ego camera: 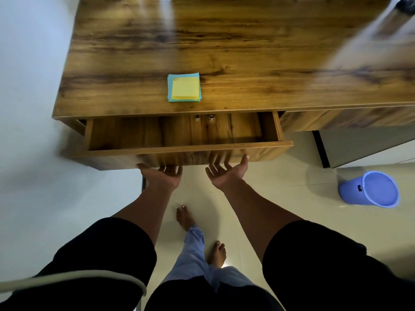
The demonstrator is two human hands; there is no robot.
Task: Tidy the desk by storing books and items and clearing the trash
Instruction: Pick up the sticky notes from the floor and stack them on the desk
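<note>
both hands (195,172) apparently under open drawer (188,149)

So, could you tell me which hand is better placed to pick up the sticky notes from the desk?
Probably the left hand: it lies almost straight below the yellow-and-blue stack of sticky notes on the wooden desk. The right hand sits further to the side. Both are at the open wooden drawer.
</note>
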